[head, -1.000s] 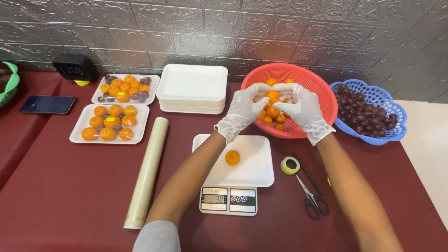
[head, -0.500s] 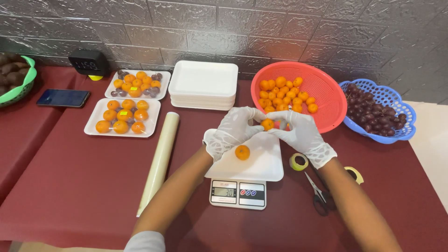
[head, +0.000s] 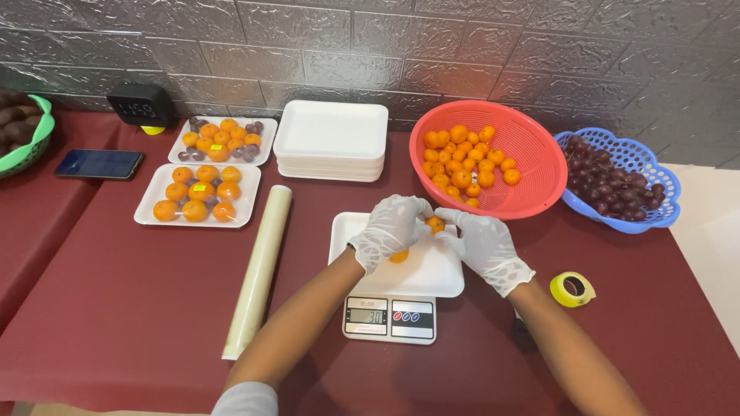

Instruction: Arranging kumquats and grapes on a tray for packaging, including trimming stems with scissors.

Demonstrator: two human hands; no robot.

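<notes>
At the far left edge of the tabletop [head: 116, 308] we see a green basket [head: 35, 146] cut off by the frame, with a dark phone [head: 99, 163] just beside it. Toward the back left corner sit two filled white trays [head: 196, 196] of oranges, the farther one also holding dark fruit. A roll of clear film [head: 258, 270] lies lengthwise beside them, and the broad front left stretch of red cloth is bare. Behind the middle stands a stack of empty trays [head: 331, 139].

Near the front edge, a digital scale [head: 389, 317] carries a white foam tray [head: 432, 270]. Our gloved left hand [head: 391, 227] hovers over that tray, fingers curled over an orange [head: 399, 256] lying on it. Our gloved right hand [head: 482, 245] meets it, and between the fingertips of both hands we pinch a small orange [head: 435, 224] just above the tray.

Behind the right hand is a red basket [head: 532, 169] of small oranges, then a blue basket [head: 647, 216] of dark plums at the right edge. A yellow tape roll [head: 572, 289] lies alone on open cloth.
</notes>
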